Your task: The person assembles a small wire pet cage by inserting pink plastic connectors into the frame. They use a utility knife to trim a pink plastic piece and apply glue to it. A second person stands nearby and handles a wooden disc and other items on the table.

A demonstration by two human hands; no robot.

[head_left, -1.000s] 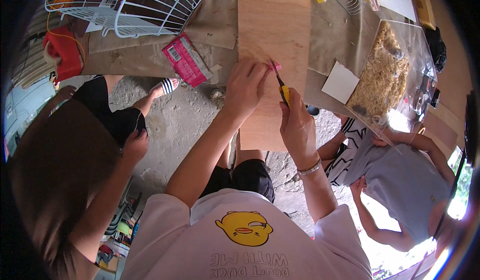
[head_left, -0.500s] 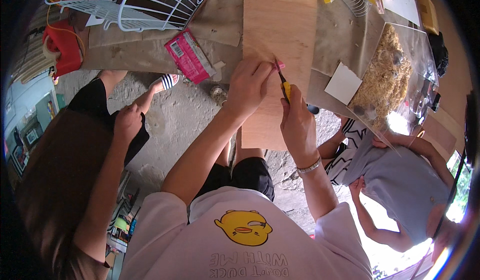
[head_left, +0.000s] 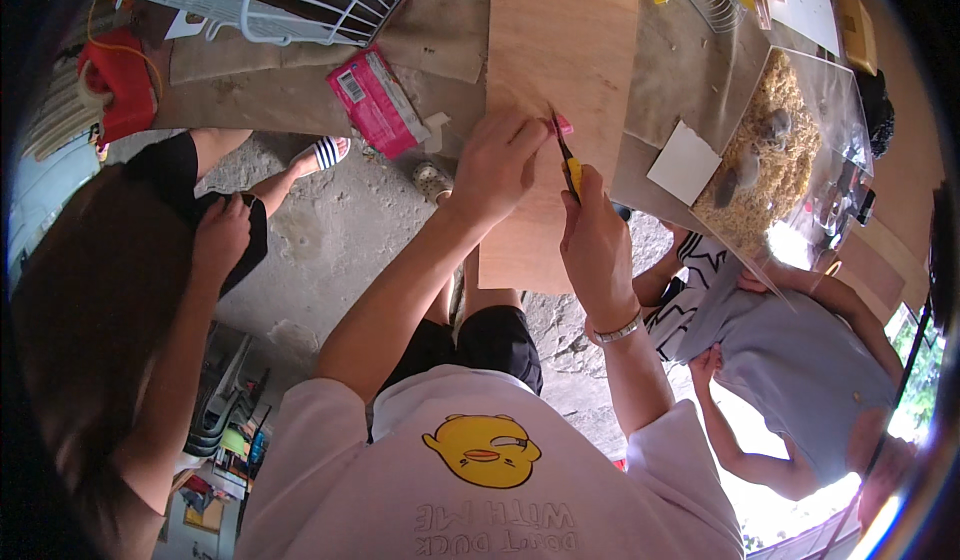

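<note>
Tan, wood-grained board (head_left: 562, 40); yellow-and-black knife (head_left: 573, 172) and pink scrap (head_left: 564, 123) over it, pink-and-white packet (head_left: 377, 102) left of it, white card (head_left: 684, 163) right.

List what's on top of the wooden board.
A small pink piece shows against the wooden board, beside the left hand; the right hand holds a yellow-handled cutter at it. Anything under the left hand is covered.

Daylight pours in from the near right, overexposed there, and glares off the clear box (head_left: 838, 100); the brown shirt (head_left: 90, 330) at left sits in shadow. Straight edges bend toward a blackened rim.
</note>
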